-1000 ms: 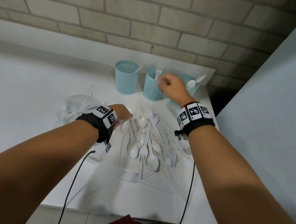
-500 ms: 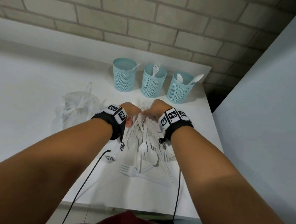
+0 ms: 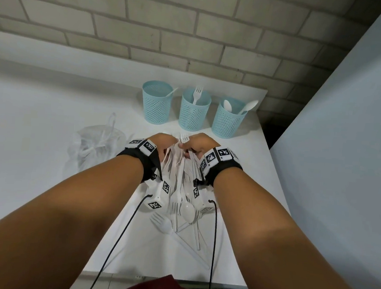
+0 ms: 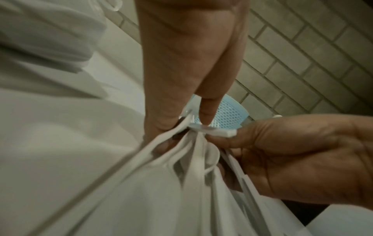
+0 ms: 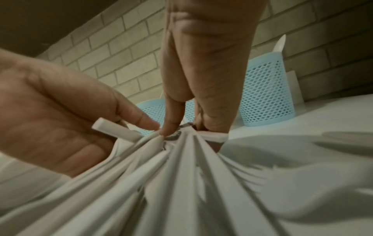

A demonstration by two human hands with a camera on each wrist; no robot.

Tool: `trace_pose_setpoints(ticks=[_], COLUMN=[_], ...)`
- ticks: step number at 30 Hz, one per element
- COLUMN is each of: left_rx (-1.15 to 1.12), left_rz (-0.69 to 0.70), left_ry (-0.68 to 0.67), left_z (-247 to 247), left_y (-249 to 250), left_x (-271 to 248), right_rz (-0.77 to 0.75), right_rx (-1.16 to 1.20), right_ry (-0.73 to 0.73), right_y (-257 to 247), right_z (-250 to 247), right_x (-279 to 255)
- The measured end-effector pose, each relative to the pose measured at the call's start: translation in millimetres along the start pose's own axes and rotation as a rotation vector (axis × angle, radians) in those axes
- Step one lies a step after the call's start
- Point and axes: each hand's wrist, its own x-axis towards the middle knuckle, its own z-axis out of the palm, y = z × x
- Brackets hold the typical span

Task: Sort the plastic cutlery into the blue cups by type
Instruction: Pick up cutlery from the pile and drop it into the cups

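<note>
At about 9 o'clock of the pile a crumpled clear plastic bag (image 3: 94, 146) is left on the white table (image 3: 40, 111), presumably the discarded packaging, set aside where it does not hinder sorting. The left hand (image 3: 164, 146) is placed at the far end of the cutlery pile (image 3: 182, 189), its fingers (image 4: 171, 115) pointed down among the white handles and curled round several of them; one handle end (image 4: 220, 132) is seen pinched crosswise in the left wrist view. The pile is fanned toward 6 o'clock, with a loose fork (image 3: 163, 226) and a spoon (image 3: 187, 208) lying nearest the table's front edge. The right hand (image 3: 198, 145) is held just beside the left, touching it, fingers (image 5: 173, 123) likewise curled into the gathered handles; a fork head (image 3: 184, 138) is seen raised between the two hands. The handles are judged to be bunched so that single pieces can be told apart and drawn out. At 12 o'clock three blue mesh cups are ranged in a row: the left cup (image 3: 156, 105) holding a single handle of uncertain type, the middle cup (image 3: 194, 113) one fork, the right cup (image 3: 228, 122) two spoons, so that each type is kept within equal reach.
</note>
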Motion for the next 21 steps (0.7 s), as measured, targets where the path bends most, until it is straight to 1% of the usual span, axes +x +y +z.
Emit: trace_pose_setpoints(ticks=[1,5,9,12,16,21], left_rx=[-0.007,-0.060,-0.095,-0.119,-0.228,-0.254], left_rz=[0.011,0.052,0.120,0.206,0.288,0.412], left_ry=[0.004,-0.007,-0.032,-0.101,-0.033,-0.023], left_z=[0,-2,-1,-2,-9,-13], left_y=[-1,-2,3,8,16,30], left_x=[4,6,-2,-7,-6,-12], right_rz=[0.003,0.015,-0.051,-0.108,-0.206,-0.276], right_rx=[0.074,0.210,0.266,0.391,0.517,0.630], right_ry=[0.003,-0.005,0.035,0.020,0.015,0.064], right_y=[1,-9,-12,-15,-24,-43], right_z=[-1,-8,-13,-17,-26,-33], right_x=[2,-8,-9,-12,-20,-29])
